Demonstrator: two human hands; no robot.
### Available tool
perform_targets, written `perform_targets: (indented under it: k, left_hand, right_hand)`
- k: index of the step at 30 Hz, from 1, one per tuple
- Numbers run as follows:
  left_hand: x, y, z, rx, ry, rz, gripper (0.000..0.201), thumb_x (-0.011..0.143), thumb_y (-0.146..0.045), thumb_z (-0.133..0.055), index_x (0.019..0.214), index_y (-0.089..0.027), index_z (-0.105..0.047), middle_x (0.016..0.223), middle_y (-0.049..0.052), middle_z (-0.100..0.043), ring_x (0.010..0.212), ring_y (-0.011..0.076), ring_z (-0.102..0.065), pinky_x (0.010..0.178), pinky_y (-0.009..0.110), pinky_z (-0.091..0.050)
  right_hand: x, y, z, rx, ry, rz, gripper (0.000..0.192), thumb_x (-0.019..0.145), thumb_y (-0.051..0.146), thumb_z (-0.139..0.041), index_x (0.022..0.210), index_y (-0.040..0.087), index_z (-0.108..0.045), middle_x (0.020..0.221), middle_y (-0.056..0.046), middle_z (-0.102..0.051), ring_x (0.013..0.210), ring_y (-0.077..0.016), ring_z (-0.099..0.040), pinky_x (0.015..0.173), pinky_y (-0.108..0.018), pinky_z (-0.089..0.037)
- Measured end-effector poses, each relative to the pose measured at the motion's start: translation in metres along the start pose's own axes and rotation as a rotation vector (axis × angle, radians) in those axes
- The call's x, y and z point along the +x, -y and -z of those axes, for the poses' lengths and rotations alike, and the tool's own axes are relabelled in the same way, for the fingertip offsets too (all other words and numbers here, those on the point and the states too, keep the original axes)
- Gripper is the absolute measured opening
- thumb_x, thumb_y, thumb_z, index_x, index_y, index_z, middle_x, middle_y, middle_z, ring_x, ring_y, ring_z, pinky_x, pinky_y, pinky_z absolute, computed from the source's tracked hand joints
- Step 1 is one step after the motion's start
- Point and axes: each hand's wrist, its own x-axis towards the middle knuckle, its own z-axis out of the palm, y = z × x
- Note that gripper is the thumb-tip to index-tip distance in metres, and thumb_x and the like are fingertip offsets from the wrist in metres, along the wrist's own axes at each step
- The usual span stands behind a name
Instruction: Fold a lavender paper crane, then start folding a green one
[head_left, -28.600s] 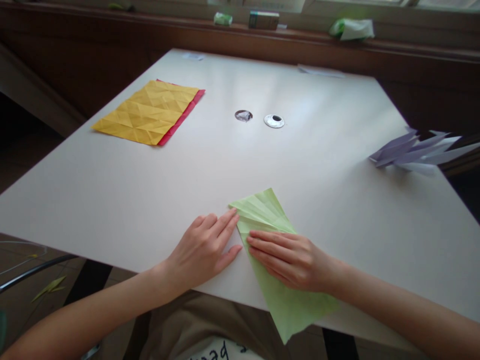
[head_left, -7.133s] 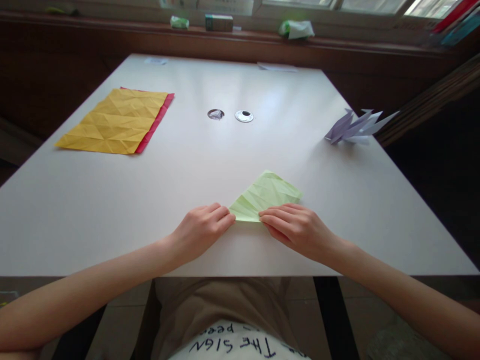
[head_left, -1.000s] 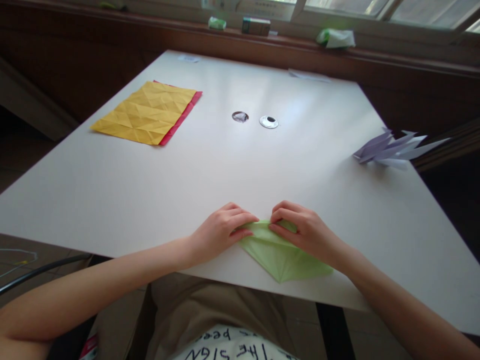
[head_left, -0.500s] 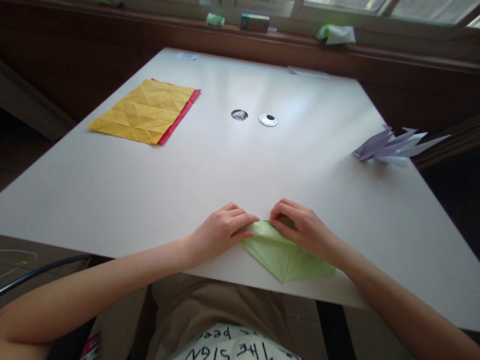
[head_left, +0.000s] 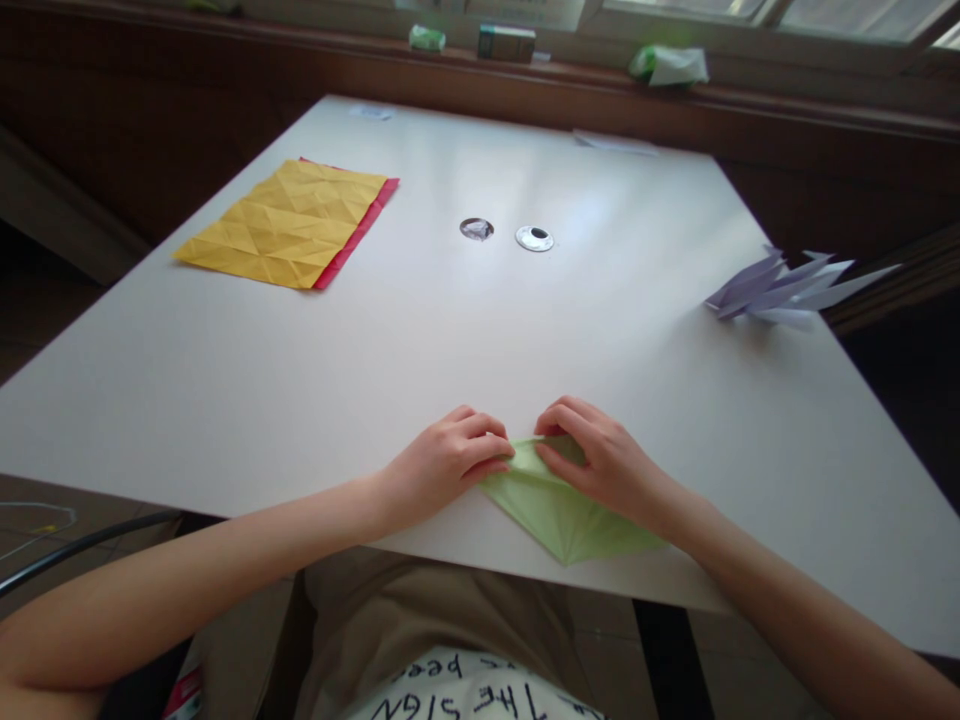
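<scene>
Where fingertips meet, pale green folded paper triangle lies; left hand, right hand curled, pinching its top edge.

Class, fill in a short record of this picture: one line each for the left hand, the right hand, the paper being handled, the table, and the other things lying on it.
left hand: left hand pinches the green paper's top edge
right hand: right hand pinches the same edge
paper: green paper, creased, pointing toward the person
table: white table
others: yellow sheet over red sheet; purple folded paper
</scene>
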Motion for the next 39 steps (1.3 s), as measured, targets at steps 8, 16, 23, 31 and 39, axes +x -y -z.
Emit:
perform_targets:
  k: [8, 16, 23, 31, 39]
  left_hand:
    - [-0.0009, -0.0023, -0.0006, 0.084, -0.015, -0.002, 0.016, 0.088, -0.023, -0.047, 0.087, -0.017, -0.061, 0.090, 0.003, -0.061, 0.086, 0.0153, -0.049, 0.079, 0.027, -0.044]
    - [-0.0014, 0.0009, -0.0043, 0.018, -0.071, 0.067, 0.011, 0.083, -0.025, -0.056, 0.090, -0.017, -0.057, 0.089, 0.002, -0.061, 0.087, 0.0156, -0.051, 0.079, 0.028, -0.044]
    - [0.0020, 0.0013, -0.0051, -0.045, -0.056, 0.133, 0.012, 0.080, -0.024, -0.060, 0.089, -0.018, -0.056, 0.086, 0.001, -0.061, 0.085, 0.0158, -0.051, 0.077, 0.028, -0.043]
    - [0.0020, 0.0001, -0.0050, -0.068, -0.056, 0.145, 0.015, 0.078, -0.023, -0.062, 0.090, -0.017, -0.057, 0.087, 0.001, -0.062, 0.086, 0.0153, -0.051, 0.078, 0.027, -0.042]
    - [0.0038, -0.0005, -0.0038, -0.092, -0.051, 0.175, 0.013, 0.078, -0.023, -0.062, 0.089, -0.018, -0.057, 0.086, 0.001, -0.062, 0.084, 0.0149, -0.052, 0.075, 0.027, -0.043]
  right_hand:
    - [-0.0008, 0.0030, -0.0059, 0.038, -0.028, 0.072, 0.008, 0.083, 0.025, -0.055, 0.090, 0.022, -0.056, 0.086, -0.004, -0.056, 0.084, -0.0169, -0.050, 0.075, -0.031, -0.042]
    - [0.0016, 0.0014, -0.0061, 0.052, -0.013, 0.004, 0.008, 0.078, 0.021, -0.061, 0.082, 0.020, -0.054, 0.080, -0.002, -0.057, 0.080, -0.0164, -0.049, 0.073, -0.031, -0.041]
    - [0.0020, 0.0050, -0.0056, 0.085, 0.011, -0.044, 0.008, 0.078, 0.018, -0.060, 0.078, 0.019, -0.052, 0.080, -0.002, -0.056, 0.079, -0.0159, -0.050, 0.071, -0.029, -0.041]
    - [0.0017, 0.0071, -0.0054, 0.079, 0.003, -0.023, 0.006, 0.079, 0.019, -0.059, 0.083, 0.020, -0.055, 0.080, -0.002, -0.057, 0.079, -0.0159, -0.051, 0.071, -0.029, -0.041]
    - [0.0019, 0.0077, -0.0071, 0.091, -0.019, -0.036, 0.007, 0.078, 0.022, -0.060, 0.081, 0.020, -0.054, 0.079, -0.002, -0.056, 0.078, -0.0158, -0.050, 0.071, -0.030, -0.041]
